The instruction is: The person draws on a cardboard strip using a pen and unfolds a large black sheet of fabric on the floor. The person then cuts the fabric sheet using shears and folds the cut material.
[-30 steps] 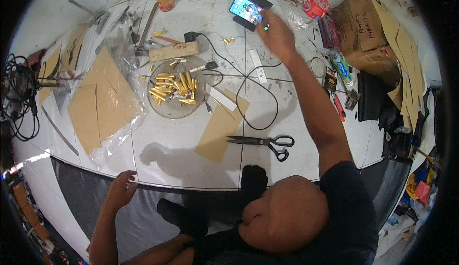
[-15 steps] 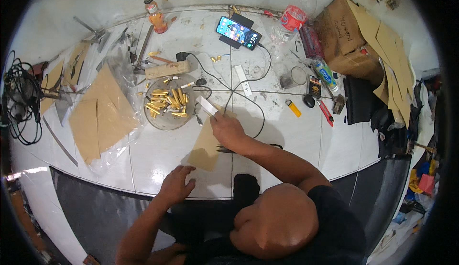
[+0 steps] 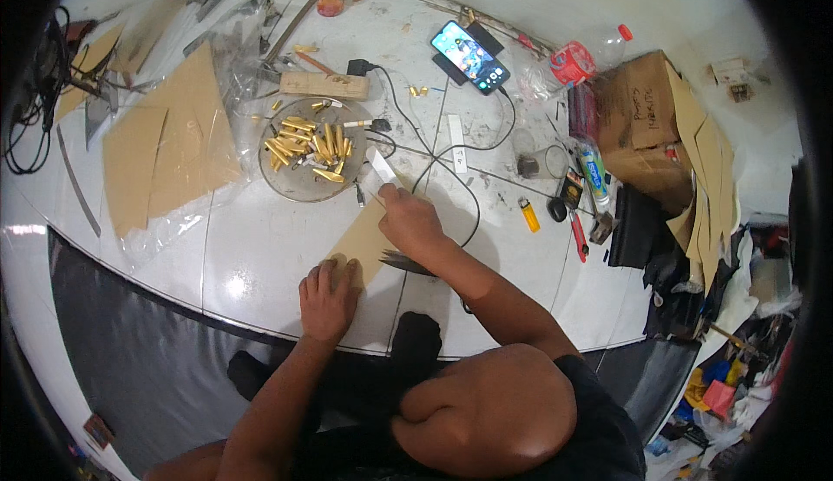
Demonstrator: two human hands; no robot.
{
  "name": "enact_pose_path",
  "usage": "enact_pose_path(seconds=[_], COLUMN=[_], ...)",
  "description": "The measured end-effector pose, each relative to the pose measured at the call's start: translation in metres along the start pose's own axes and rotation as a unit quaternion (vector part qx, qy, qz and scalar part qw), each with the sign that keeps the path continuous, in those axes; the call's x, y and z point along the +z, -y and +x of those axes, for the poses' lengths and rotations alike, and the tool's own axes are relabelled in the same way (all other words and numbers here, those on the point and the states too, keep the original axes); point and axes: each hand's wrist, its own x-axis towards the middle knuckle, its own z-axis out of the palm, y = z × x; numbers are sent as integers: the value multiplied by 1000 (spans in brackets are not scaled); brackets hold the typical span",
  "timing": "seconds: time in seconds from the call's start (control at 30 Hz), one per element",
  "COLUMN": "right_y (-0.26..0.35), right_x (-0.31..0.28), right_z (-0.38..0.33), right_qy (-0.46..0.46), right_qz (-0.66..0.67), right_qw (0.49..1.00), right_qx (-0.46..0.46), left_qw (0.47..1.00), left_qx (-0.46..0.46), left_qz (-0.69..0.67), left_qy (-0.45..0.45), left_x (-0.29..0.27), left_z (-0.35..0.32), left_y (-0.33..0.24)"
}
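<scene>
My left hand (image 3: 328, 299) lies with its fingers stretched out on the near end of a narrow tan card piece (image 3: 357, 238). Towards the card's far end, my right hand (image 3: 409, 221) has its fingers closed at the lower end of a white strip (image 3: 382, 167). A thin line shows beside those fingertips, too small to make out. Under my right wrist lies a dark pointed thing (image 3: 401, 261), partly hidden by the arm. Just beyond the card is a round clear dish (image 3: 276, 188) heaped with brass-coloured tubes (image 3: 299, 144) and cigarette ends.
Left lie tan sheets (image 3: 186, 147) on clear plastic and a wooden block (image 3: 324, 85). A lit phone (image 3: 470, 56) trails a black cable across the tiles. To the right are a yellow lighter (image 3: 529, 215), a red cutter (image 3: 579, 236), a plastic bottle (image 3: 573, 65) and a cardboard box (image 3: 638, 117).
My left hand has come forward onto the near end of the tan card, its fingers now flat on it. My right hand stays at the white strip. The whole view has shifted and turned.
</scene>
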Motion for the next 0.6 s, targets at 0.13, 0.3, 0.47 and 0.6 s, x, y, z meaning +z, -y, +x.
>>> enact_pose_path(seconds=[0.13, 0.3, 0.47, 0.6], right_y=[11, 12, 11, 21], right_x=[-30, -19, -7, 4], right_z=[-13, -48, -58, -59], right_qy=[77, 170, 266, 156], right_qz=[277, 509, 607, 684], right_qw=[954, 836, 731, 697], right_qx=[83, 110, 163, 150], left_qw=[999, 999, 999, 999], left_qx=[3, 4, 6, 3], left_qz=[7, -1, -22, -24], left_qy=[-34, -35, -26, -26], left_x=[3, 3, 1, 2], left_z=[0, 1, 5, 3], left_y=[4, 4, 5, 7])
